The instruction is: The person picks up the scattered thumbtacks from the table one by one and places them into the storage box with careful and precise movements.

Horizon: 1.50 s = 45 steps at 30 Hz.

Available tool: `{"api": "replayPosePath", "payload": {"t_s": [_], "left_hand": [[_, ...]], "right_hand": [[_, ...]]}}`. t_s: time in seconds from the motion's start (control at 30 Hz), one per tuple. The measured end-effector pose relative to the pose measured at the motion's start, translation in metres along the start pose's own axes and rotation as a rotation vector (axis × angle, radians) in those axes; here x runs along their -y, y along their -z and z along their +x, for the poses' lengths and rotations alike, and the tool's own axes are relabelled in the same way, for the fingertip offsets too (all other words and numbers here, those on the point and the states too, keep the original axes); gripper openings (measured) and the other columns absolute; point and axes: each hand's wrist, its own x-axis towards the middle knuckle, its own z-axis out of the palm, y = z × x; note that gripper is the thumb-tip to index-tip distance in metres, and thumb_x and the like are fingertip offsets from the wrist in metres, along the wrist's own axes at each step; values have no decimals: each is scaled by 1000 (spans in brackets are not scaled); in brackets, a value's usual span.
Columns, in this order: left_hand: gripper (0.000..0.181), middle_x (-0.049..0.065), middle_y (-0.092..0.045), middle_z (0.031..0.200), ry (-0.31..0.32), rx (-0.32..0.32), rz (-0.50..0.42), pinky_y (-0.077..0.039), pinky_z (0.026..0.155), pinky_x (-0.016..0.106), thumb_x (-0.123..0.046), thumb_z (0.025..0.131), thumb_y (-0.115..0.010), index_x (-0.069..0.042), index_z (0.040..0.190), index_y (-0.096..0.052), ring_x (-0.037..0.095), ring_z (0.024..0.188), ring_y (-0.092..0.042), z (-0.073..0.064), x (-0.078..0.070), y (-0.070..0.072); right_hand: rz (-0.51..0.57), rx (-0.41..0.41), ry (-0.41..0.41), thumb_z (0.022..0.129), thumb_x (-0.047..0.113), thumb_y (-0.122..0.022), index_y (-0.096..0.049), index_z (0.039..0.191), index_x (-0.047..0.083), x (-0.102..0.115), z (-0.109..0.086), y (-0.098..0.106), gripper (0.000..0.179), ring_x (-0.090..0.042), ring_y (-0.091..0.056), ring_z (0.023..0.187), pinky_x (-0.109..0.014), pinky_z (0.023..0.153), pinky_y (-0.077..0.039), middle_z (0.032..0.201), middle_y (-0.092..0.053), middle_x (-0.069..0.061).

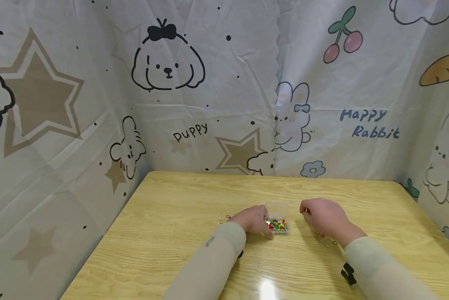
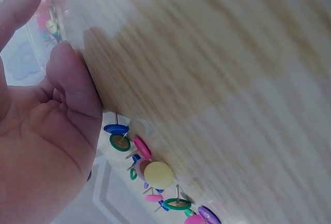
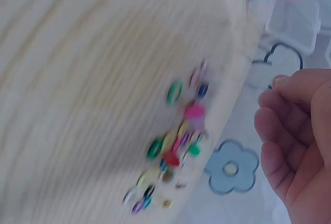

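Gripping the box [image 1: 280, 232] at its left side with the left hand [image 1: 252, 220], between both hands; seemingly pinching a tiny tack [image 3: 270, 86] in the right hand [image 1: 325, 214], near but apart, rightward of the box.

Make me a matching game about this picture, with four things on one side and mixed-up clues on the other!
Things:
1. left hand
2. right hand
3. box lid
4. printed carrot

Clues:
A. orange
B. see-through and open
C. fingers curled, over the table, to the right of the box
D. touching the left side of the box

Right pairs: 1-D, 2-C, 3-B, 4-A
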Motion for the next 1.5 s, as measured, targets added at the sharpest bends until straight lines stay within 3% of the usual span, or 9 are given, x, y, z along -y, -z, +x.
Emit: {"api": "replayPosePath", "payload": {"t_s": [0.33, 0.53, 0.77, 1.2, 1.5], "left_hand": [[70, 0, -61, 115, -1, 5, -9, -48, 91, 39, -40, 78, -88, -13, 134, -54, 16, 97, -56, -1, 3, 0], [71, 1, -61, 113, -2, 1, -8, -48, 90, 39, -40, 78, -88, -13, 134, -54, 16, 95, -56, -3, 3, 0], [72, 0, -61, 115, 2, -3, 2, -48, 91, 39, -41, 78, -88, -14, 135, -54, 16, 98, -57, -2, 3, -1], [74, -1, -61, 112, 1, -5, -7, -48, 90, 39, -41, 77, -89, -13, 136, -54, 15, 95, -56, 1, 3, -2], [74, -1, -62, 117, 6, -9, 8, -48, 93, 39, -42, 76, -89, -15, 135, -55, 16, 100, -57, 4, 4, -4]], "right_hand": [[84, 52, -151, 97, 14, -61, -73, 102, 13, -43, -10, -6, 13, -15, -56, 72, -46, 70, -52, 97, -70, -3], [87, 92, -177, 95, 16, -66, -74, 102, 12, -53, -12, -10, 12, -19, -59, 78, -49, 73, -52, 97, -70, -5], [103, 132, -192, 94, 19, -69, -74, 99, 16, -47, -9, -12, 8, -17, -54, 72, -44, 69, -49, 91, -67, 1], [59, 86, -164, 94, 13, -66, -68, 86, 17, -45, -9, -13, 10, -14, -50, 65, -40, 64, -46, 82, -63, 5], [85, 42, -90, 96, 14, -63, -65, 83, 19, -17, -5, -11, 13, -11, -49, 58, -35, 61, -43, 73, -57, 8]]}}
